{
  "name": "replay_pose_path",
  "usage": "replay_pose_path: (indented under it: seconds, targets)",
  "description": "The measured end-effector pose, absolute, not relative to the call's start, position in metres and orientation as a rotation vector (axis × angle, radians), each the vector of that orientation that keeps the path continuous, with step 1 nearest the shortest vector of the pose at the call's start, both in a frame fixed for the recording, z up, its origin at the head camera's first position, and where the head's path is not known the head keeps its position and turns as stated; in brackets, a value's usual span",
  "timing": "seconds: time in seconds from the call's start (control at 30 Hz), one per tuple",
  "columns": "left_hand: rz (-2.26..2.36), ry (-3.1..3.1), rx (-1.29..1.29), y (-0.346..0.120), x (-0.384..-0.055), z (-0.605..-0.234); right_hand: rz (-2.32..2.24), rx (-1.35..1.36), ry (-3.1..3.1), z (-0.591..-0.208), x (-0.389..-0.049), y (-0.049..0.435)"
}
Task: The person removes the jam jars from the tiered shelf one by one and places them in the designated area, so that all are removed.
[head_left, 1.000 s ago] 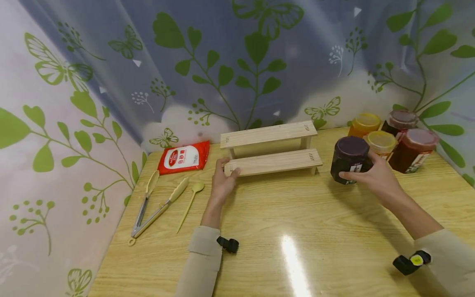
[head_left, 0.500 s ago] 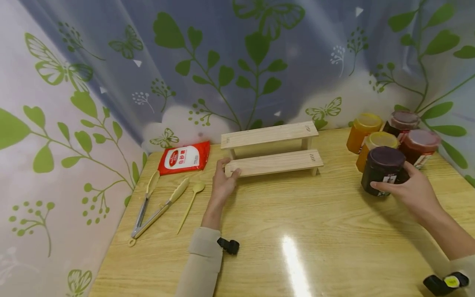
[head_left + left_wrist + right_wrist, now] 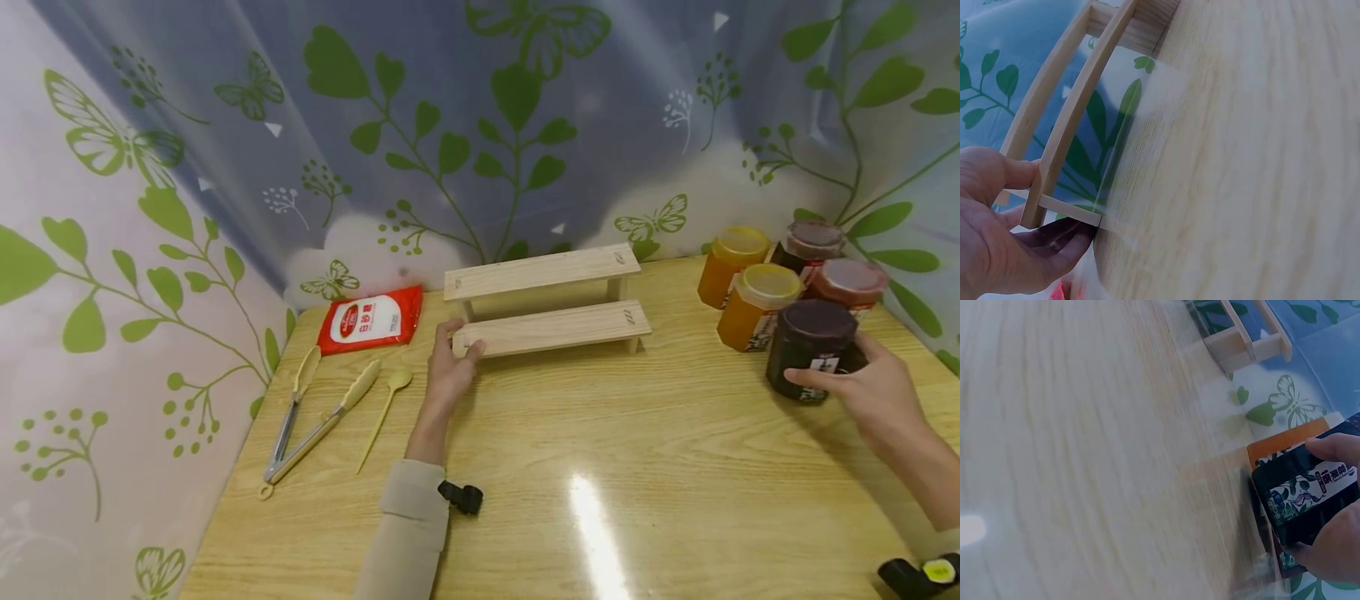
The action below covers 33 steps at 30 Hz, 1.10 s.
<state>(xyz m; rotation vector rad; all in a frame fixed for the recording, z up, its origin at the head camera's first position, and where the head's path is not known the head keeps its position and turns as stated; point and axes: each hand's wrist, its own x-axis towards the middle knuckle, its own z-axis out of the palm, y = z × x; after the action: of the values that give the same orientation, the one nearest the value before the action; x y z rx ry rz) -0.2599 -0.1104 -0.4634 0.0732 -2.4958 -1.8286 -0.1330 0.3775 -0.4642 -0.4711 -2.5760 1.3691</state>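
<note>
My left hand (image 3: 452,367) grips the left end of the lower step of a two-tier wooden rack (image 3: 555,328). In the left wrist view, its thumb lies on the board (image 3: 1079,106) and the other fingers reach underneath by the leg. My right hand (image 3: 885,387) holds a dark purple jar (image 3: 802,354) around its side, thumb across the front. That jar stands upright in front of a red jar (image 3: 847,283) and beside a yellow-lidded amber jar (image 3: 753,312). In the right wrist view, its printed label (image 3: 1304,494) faces the camera.
Another amber jar (image 3: 723,267) and a dark-lidded jar (image 3: 806,246) stand behind, near the curtain. On the left lie a red-and-white packet (image 3: 371,319), metal tongs (image 3: 315,433) with cream tips and a yellow spoon (image 3: 386,412). A patterned curtain (image 3: 435,125) borders the table.
My right hand has carried the purple jar rightward and toward me, from beside the rack to the front of the jar group. The left hand stays on the rack.
</note>
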Motion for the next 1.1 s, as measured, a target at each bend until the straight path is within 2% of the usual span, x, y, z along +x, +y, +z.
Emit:
replay_pose_path:
  seconds: [0.53,1.1]
  targets:
    - [-1.831,-2.503,0.076,-0.11,-0.259,-0.463,1.433,-0.582,-2.511,-0.462,-0.138,0.391]
    - [-1.834,-2.5,0.064,-0.12,-0.264,-0.464,1.509,-0.339,-2.494,-0.474,-0.144,0.394]
